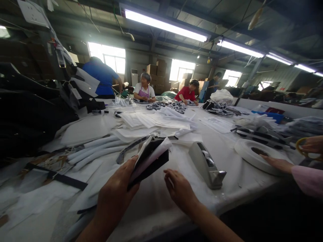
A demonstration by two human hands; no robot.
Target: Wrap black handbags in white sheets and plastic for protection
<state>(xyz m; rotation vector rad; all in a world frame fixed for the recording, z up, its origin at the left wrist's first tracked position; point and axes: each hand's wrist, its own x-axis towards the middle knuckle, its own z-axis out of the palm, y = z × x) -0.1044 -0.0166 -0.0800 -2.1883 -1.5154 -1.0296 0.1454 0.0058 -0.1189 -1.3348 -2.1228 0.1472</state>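
Any words on the white tag [75, 93] at the left are too small to read. The left hand [116, 191] grips a black folded piece [155, 166] over the white table [153, 200]. A pale rolled sheet [152, 157] pokes out of it. The right hand [181, 191], fingers loosely bent, is near a gray tape dispenser [206, 168].

Hands [113, 193] apart, right [182, 193] loosely curled
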